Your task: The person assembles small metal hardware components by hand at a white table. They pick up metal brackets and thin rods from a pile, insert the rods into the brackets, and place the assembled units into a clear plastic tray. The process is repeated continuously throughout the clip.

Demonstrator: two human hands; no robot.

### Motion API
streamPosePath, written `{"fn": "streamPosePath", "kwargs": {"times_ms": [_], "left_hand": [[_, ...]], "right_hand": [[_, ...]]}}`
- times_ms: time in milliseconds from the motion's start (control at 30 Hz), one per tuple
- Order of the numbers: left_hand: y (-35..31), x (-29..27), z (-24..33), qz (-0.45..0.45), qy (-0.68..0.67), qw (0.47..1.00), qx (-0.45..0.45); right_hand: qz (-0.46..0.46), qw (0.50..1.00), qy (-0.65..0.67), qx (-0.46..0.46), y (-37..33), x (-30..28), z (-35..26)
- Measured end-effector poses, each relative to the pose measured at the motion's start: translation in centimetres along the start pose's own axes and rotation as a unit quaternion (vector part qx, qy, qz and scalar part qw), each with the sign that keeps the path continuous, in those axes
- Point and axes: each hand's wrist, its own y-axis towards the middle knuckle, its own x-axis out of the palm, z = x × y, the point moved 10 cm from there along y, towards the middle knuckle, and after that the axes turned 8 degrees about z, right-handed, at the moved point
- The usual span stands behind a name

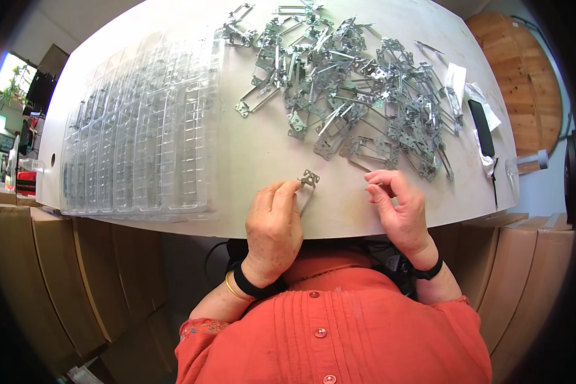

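Note:
My left hand (pixel 274 221) grips a small metal bracket (pixel 310 179) by its near end, its pierced plate pointing away from me. To the right of it, my right hand (pixel 400 205) is raised over the table's near side with thumb and forefinger pinched together. Whatever lies between those fingertips is too small to make out. Beyond both hands spreads a tangled heap of similar metal brackets (pixel 345 89), with flat pierced plates and thin rods. The two hands are apart from each other.
Stacked clear plastic trays (pixel 198 147) with rows of compartments cover the table's left side. At the right lie a black phone (pixel 481 128) and crumpled white paper (pixel 489 105). A round wooden board (pixel 521 77) stands beyond the right edge. Cardboard boxes (pixel 57 275) flank the table below.

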Motion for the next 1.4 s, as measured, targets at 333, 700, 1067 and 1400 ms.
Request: {"fn": "streamPosePath", "kwargs": {"times_ms": [333,700,1067,1400], "left_hand": [[-0.7,-0.3,1.3,-0.034,0.050,0.997,0.050],[-1.0,-0.1,0.2,-0.042,0.062,0.996,0.042],[-1.0,0.4,0.6,-0.065,-0.094,0.993,0.006],[-1.0,1.0,0.6,-0.094,-0.104,0.990,0.012]], "right_hand": [[-0.061,0.994,-0.037,-0.084,-0.2,2.5,-2.3],[-0.062,0.993,-0.055,-0.088,-0.1,2.9,-2.9],[-0.011,0.999,0.043,-0.030,0.2,1.8,-2.4],[-0.024,0.998,0.047,-0.046,0.7,3.7,-2.2]]}}
